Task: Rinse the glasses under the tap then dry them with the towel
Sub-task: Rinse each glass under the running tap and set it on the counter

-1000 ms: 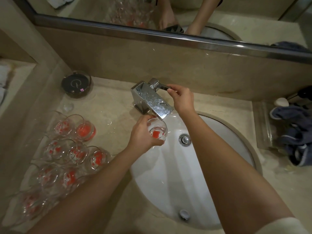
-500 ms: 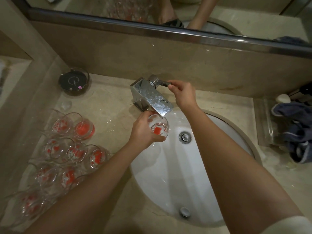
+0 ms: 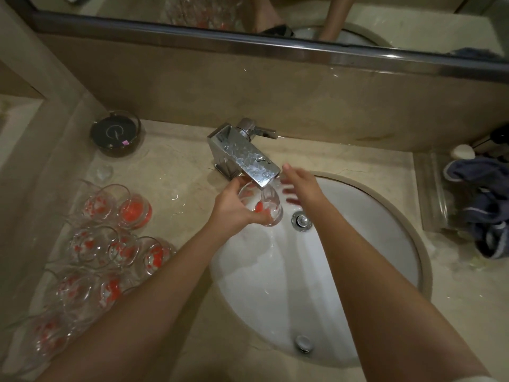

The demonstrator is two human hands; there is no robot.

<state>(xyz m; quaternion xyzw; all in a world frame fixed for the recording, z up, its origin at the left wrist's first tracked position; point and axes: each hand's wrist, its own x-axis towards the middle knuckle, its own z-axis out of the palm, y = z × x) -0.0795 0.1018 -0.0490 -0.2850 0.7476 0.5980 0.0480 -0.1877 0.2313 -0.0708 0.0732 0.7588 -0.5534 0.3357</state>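
My left hand [image 3: 234,205] grips a clear glass [image 3: 261,206] with red spots directly under the spout of the chrome tap [image 3: 245,155]. Water runs from the spout into the glass and down into the white sink [image 3: 358,257]. My right hand [image 3: 298,186] hovers just right of the glass with its fingers straight and blurred, holding nothing. The tap's lever [image 3: 260,130] points to the right, with no hand on it. A dark blue towel [image 3: 484,205] lies crumpled on the counter at the far right.
Several more red-spotted glasses [image 3: 110,244] stand on the counter to the left of the sink. A dark round dish [image 3: 115,135] sits at the back left. A clear tray [image 3: 435,194] holds the towel. The mirror's metal frame [image 3: 275,42] runs along the back wall.
My right hand has let go of the tap lever and dropped down beside the glass. Water now runs into the glass held by my left hand.
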